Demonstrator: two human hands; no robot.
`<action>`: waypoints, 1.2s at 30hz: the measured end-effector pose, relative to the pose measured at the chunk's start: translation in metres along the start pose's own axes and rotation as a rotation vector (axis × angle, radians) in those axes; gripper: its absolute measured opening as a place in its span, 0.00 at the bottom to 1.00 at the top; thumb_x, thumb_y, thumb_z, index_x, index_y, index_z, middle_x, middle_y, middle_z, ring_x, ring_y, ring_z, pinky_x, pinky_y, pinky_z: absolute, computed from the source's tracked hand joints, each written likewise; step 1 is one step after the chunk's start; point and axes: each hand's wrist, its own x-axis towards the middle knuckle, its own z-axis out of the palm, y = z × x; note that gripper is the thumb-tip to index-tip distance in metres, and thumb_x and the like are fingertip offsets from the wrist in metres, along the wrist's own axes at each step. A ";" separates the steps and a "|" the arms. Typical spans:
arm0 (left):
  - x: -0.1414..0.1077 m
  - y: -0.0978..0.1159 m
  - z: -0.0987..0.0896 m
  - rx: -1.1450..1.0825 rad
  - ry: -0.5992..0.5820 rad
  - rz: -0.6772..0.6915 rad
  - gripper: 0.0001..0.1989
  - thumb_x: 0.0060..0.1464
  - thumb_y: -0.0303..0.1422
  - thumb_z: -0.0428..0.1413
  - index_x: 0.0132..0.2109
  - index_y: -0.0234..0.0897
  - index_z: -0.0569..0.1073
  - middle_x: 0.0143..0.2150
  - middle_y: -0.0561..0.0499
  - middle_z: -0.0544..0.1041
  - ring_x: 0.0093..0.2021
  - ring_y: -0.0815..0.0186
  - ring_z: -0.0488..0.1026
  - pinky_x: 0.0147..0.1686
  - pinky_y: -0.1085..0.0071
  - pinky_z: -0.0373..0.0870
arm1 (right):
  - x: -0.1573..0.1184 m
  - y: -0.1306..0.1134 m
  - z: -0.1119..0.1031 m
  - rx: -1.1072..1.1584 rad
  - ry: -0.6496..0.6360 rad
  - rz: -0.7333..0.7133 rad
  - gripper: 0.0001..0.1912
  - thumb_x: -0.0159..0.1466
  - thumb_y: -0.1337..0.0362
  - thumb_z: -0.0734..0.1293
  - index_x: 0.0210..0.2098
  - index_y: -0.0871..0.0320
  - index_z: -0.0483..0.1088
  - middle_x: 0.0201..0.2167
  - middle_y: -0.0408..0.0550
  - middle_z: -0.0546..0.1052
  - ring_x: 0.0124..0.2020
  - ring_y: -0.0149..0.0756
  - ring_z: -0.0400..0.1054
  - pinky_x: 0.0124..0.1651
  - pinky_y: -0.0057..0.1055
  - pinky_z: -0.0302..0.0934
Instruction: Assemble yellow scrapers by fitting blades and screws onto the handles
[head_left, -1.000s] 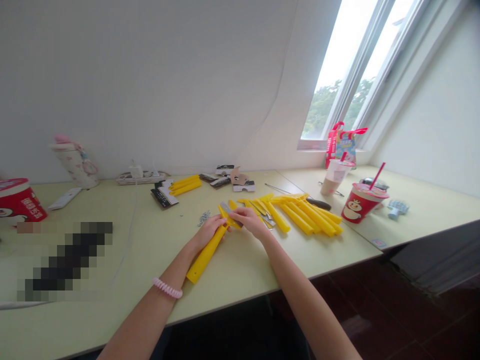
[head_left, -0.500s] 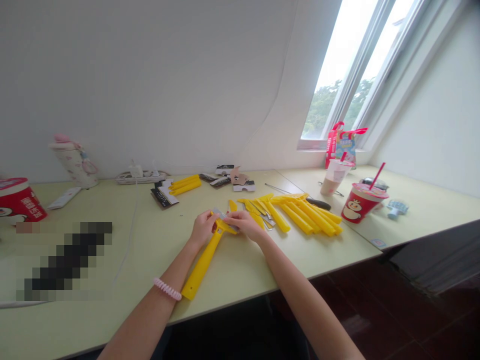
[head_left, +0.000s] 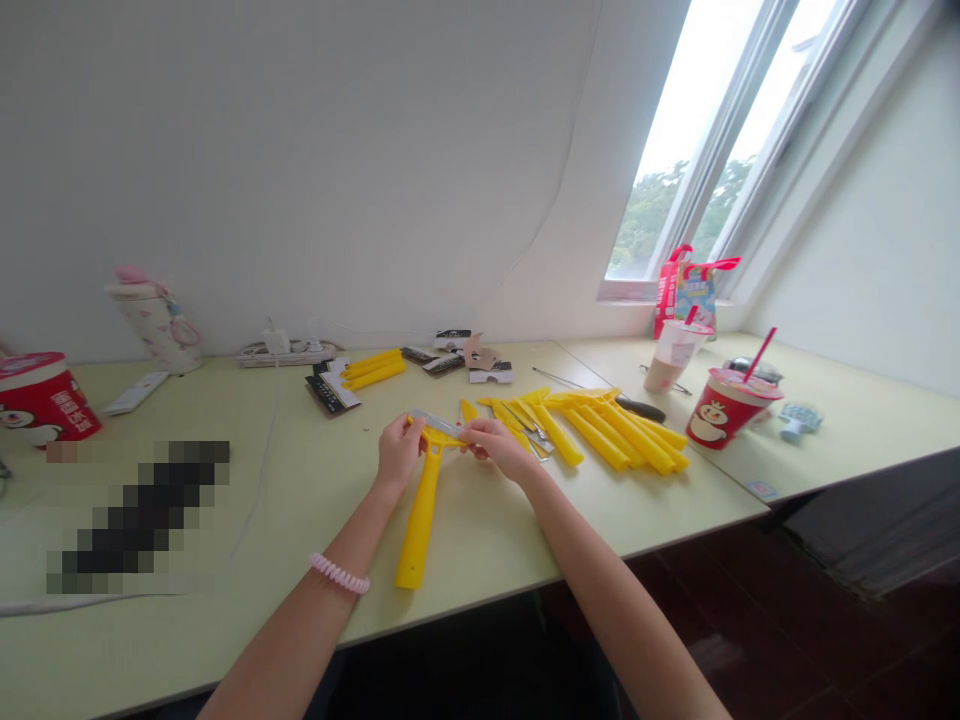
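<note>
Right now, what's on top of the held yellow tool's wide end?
A flat grey strip runs along the yellow tool at its wide end. The left hand and right hand cover parts near both ends; what lies beneath them can't be seen.

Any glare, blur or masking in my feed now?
Head view, upper right: the window glares near-white; head view, left: a pixelated patch covers part of the table; head view, centre: the grey strip on the yellow tool looks soft, fine detail lost.

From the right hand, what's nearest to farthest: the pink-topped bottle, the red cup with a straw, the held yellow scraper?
1. Yellow scraper: touching the right hand.
2. Red cup with straw: on the right.
3. Pink-topped bottle: far left, near the wall.
</note>
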 end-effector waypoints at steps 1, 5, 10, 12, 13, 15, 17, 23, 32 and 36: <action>0.000 0.000 0.000 -0.004 -0.003 -0.011 0.10 0.46 0.36 0.51 0.22 0.37 0.64 0.14 0.57 0.63 0.17 0.71 0.60 0.18 0.75 0.56 | 0.000 0.000 0.000 0.006 0.004 -0.003 0.10 0.51 0.58 0.66 0.24 0.60 0.68 0.18 0.41 0.68 0.18 0.23 0.52 0.21 0.23 0.43; 0.000 0.001 0.001 -0.012 0.003 -0.030 0.10 0.46 0.35 0.50 0.21 0.37 0.63 0.14 0.57 0.63 0.16 0.71 0.60 0.18 0.75 0.56 | -0.001 -0.001 0.001 -0.008 0.002 -0.009 0.10 0.52 0.58 0.66 0.25 0.60 0.68 0.18 0.41 0.67 0.17 0.23 0.51 0.21 0.23 0.43; 0.002 -0.001 -0.002 -0.006 0.053 -0.027 0.10 0.45 0.34 0.50 0.20 0.38 0.61 0.13 0.57 0.62 0.16 0.72 0.59 0.18 0.75 0.55 | -0.001 -0.002 0.004 -0.147 0.021 -0.009 0.15 0.55 0.52 0.63 0.23 0.59 0.69 0.19 0.42 0.68 0.17 0.24 0.53 0.21 0.24 0.45; 0.003 -0.001 -0.003 -0.026 0.085 -0.032 0.10 0.45 0.35 0.51 0.21 0.38 0.61 0.14 0.58 0.62 0.16 0.72 0.59 0.18 0.75 0.55 | 0.000 -0.001 0.005 -0.216 0.072 -0.036 0.20 0.59 0.49 0.58 0.25 0.58 0.70 0.21 0.43 0.70 0.19 0.26 0.55 0.22 0.25 0.48; 0.004 -0.001 -0.004 -0.037 0.098 -0.034 0.10 0.45 0.35 0.51 0.21 0.38 0.61 0.14 0.58 0.62 0.16 0.72 0.59 0.18 0.75 0.56 | 0.001 0.000 0.004 -0.264 0.125 -0.061 0.22 0.60 0.49 0.55 0.27 0.57 0.70 0.22 0.44 0.71 0.20 0.28 0.57 0.23 0.25 0.50; 0.006 -0.002 -0.005 -0.048 0.122 -0.039 0.10 0.45 0.35 0.51 0.21 0.37 0.62 0.14 0.58 0.62 0.17 0.72 0.59 0.18 0.75 0.55 | 0.002 0.003 0.002 -0.427 0.278 -0.125 0.20 0.62 0.52 0.54 0.30 0.56 0.71 0.27 0.45 0.73 0.26 0.31 0.61 0.30 0.27 0.54; 0.007 -0.002 -0.005 -0.050 0.140 -0.046 0.10 0.45 0.35 0.51 0.21 0.37 0.62 0.15 0.58 0.62 0.17 0.72 0.60 0.18 0.75 0.55 | 0.002 0.007 -0.003 -0.672 0.440 -0.180 0.15 0.62 0.58 0.56 0.33 0.57 0.72 0.33 0.47 0.74 0.34 0.35 0.64 0.39 0.30 0.55; 0.007 -0.004 -0.005 -0.048 0.150 -0.048 0.10 0.44 0.35 0.51 0.21 0.37 0.61 0.15 0.58 0.61 0.17 0.72 0.59 0.18 0.75 0.55 | 0.013 0.010 -0.006 -1.150 0.556 -0.153 0.16 0.61 0.59 0.57 0.41 0.59 0.72 0.42 0.56 0.71 0.47 0.45 0.58 0.51 0.36 0.48; 0.007 -0.005 -0.007 -0.053 0.138 -0.058 0.10 0.44 0.35 0.51 0.21 0.38 0.61 0.15 0.57 0.62 0.17 0.72 0.59 0.18 0.75 0.55 | 0.045 0.008 -0.002 -1.296 0.545 0.018 0.17 0.60 0.60 0.58 0.38 0.65 0.72 0.43 0.63 0.70 0.47 0.50 0.57 0.46 0.39 0.48; 0.007 -0.004 -0.007 -0.041 0.127 -0.059 0.10 0.44 0.35 0.51 0.20 0.38 0.60 0.14 0.57 0.62 0.16 0.72 0.58 0.18 0.75 0.55 | 0.047 0.008 -0.004 -1.233 0.585 0.047 0.15 0.58 0.62 0.59 0.38 0.65 0.72 0.43 0.63 0.70 0.47 0.50 0.58 0.45 0.38 0.48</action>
